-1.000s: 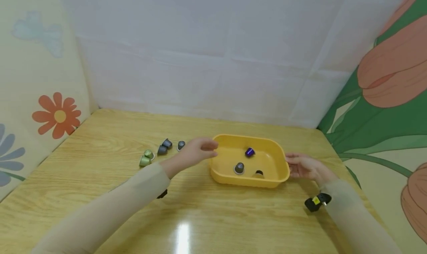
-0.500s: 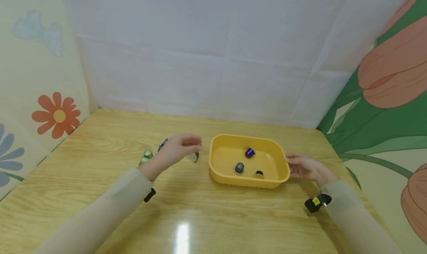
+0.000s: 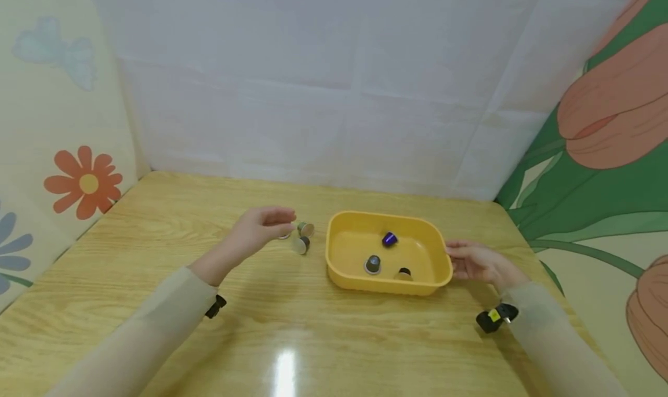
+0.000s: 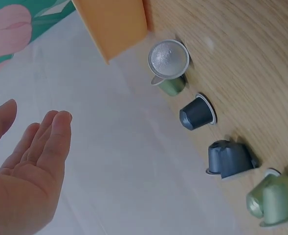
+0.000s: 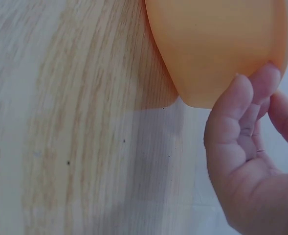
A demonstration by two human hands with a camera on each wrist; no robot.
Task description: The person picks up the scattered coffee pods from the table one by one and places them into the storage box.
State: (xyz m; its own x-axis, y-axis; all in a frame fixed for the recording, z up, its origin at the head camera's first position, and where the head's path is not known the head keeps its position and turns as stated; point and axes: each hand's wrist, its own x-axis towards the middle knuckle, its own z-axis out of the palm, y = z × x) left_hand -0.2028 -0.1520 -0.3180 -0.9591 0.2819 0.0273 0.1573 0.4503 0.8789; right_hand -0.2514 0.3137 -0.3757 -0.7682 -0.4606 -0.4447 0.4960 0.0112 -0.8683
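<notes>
My left hand [image 3: 253,235] hovers above several coffee capsules on the table, fingers extended and palm bare in the left wrist view. Close by its fingertips lie a green capsule [image 3: 305,229] and a dark capsule with a pale lid [image 3: 301,245]. Farther along the row, the left wrist view shows a lone dark capsule [image 4: 197,112], a dark grey pair [image 4: 234,159] and a green pair [image 4: 278,198]. At the yellow plastic bin [image 3: 360,282], my right hand [image 3: 480,261] holds the right end, fingers curved against the outer wall by the rim.
Inside the bin are a purple capsule [image 3: 389,239], a grey capsule [image 3: 373,264] and a dark one [image 3: 405,273] partly hidden by the front wall. A white sheet [image 3: 313,95] hangs behind the wooden table [image 3: 313,339]. Printed flower panels flank both sides.
My left hand has moved left from the bin's left rim to over the capsules, now covering those farther left in the head view. The right hand has kept its place at the bin.
</notes>
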